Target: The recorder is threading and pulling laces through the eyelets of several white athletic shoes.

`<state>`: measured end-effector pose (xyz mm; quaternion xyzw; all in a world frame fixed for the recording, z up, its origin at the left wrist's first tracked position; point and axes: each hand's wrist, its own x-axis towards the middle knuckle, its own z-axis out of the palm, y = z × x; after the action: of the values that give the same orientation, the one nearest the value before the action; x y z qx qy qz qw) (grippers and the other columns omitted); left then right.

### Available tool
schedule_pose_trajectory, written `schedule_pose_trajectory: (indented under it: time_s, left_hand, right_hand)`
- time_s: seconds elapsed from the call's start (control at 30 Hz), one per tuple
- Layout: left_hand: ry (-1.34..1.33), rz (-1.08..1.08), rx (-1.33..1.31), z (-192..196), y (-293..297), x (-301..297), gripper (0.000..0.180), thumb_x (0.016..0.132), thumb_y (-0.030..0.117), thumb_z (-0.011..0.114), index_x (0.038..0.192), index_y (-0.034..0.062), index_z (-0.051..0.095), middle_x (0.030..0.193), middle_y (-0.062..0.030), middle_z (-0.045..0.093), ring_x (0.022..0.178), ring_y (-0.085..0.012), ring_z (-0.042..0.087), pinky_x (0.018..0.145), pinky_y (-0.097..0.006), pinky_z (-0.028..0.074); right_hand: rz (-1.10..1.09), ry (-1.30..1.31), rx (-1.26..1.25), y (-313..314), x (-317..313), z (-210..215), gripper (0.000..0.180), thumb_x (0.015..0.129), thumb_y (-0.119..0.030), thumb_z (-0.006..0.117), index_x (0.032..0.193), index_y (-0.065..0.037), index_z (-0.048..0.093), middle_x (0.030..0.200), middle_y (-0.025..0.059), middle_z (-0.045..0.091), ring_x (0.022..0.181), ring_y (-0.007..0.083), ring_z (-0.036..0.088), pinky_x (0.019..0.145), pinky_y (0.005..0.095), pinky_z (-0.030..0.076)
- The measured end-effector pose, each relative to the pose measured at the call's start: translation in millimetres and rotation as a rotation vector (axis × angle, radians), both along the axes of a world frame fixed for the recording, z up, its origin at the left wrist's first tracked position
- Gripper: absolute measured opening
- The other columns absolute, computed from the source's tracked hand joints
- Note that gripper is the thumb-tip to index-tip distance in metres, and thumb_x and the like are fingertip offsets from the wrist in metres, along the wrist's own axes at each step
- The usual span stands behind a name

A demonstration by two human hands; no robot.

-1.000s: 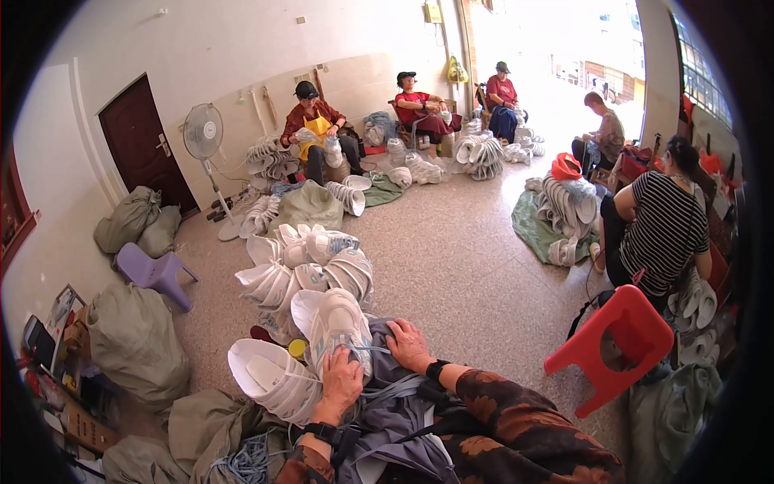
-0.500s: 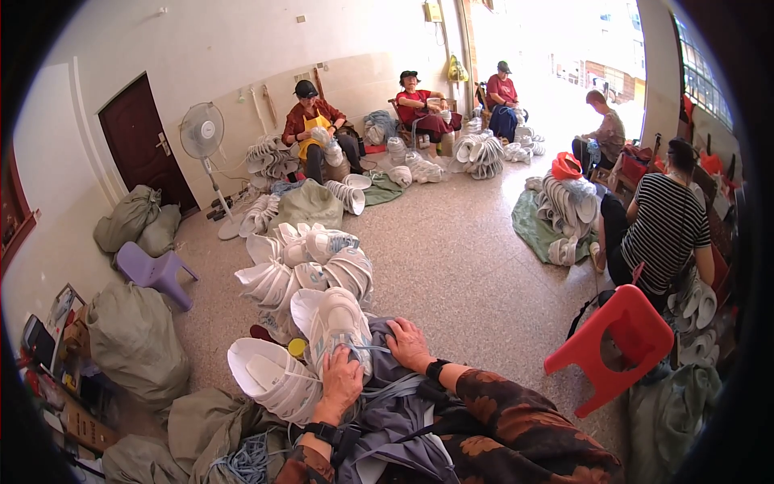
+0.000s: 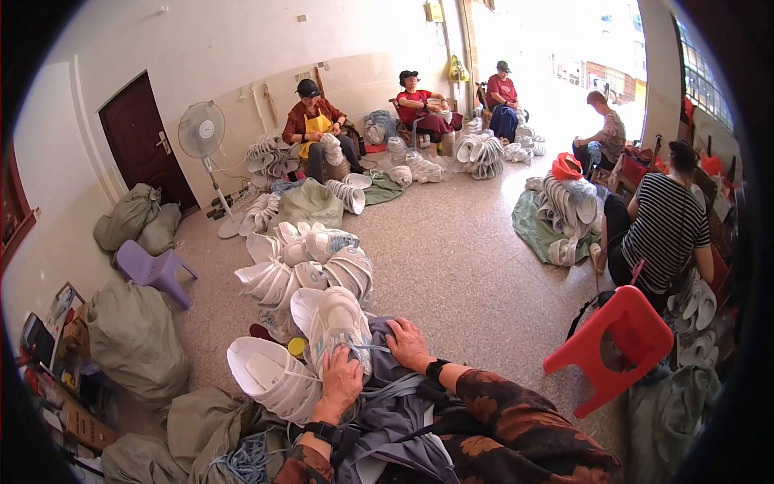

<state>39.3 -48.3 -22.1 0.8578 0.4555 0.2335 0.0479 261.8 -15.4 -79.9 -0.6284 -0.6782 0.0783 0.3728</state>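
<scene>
A white shoe upper (image 3: 339, 315) with pale blue trim rests over my lap, toe pointing away. My left hand (image 3: 342, 381) is closed over its lacing area, fingertips pressed on the upper. From there a light blue shoelace (image 3: 372, 348) stretches across to my right hand (image 3: 409, 347), which lies by my knee on grey cloth (image 3: 381, 371). The right fingers are bent round the lace; their tips are partly hidden. Left of the upper leans a nested stack of white uppers (image 3: 270, 377). More light blue laces (image 3: 395, 387) lie across my lap.
Piled white uppers (image 3: 310, 270) stand just ahead. Sacks (image 3: 137, 343) and a purple chair (image 3: 153, 270) are at left, with a bundle of laces (image 3: 246, 460) nearer. A red stool (image 3: 617, 347) stands at right. Several people sit working around the room; a fan (image 3: 201, 133) stands by the wall.
My hands, the upper and the stretched lace look the same. Across the room, the person in the yellow apron has shifted their hands and the upper they hold slightly.
</scene>
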Motion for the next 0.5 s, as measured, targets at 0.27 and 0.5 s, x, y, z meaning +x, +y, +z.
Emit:
schedule_pose_trajectory:
  time_s: [0.27, 0.5]
  left_hand:
    - [0.001, -0.001, 0.004, -1.2, -0.3, -0.3, 0.021, 0.091, 0.024, 0.062, 0.089, 0.0040, 0.069, 0.135, -0.0201, 0.054, 0.136, -0.0356, 0.042, 0.116, -0.058, 0.024]
    - [-0.006, -0.003, -0.002, 0.2, -1.0, 0.4, 0.021, 0.091, 0.024, 0.063, 0.088, 0.0042, 0.068, 0.135, -0.0191, 0.054, 0.137, -0.0356, 0.042, 0.115, -0.057, 0.025]
  right_hand:
    - [0.002, 0.012, -0.029, -2.3, 0.2, 2.6, 0.046, 0.094, -0.031, 0.058, 0.134, -0.009, 0.054, 0.138, 0.0182, 0.053, 0.129, 0.0374, 0.049, 0.107, 0.0481, 0.039]
    - [0.007, 0.018, -0.032, -2.1, 0.7, 3.0, 0.047, 0.093, -0.030, 0.058, 0.134, -0.009, 0.054, 0.138, 0.0185, 0.053, 0.129, 0.0375, 0.048, 0.107, 0.0483, 0.039]
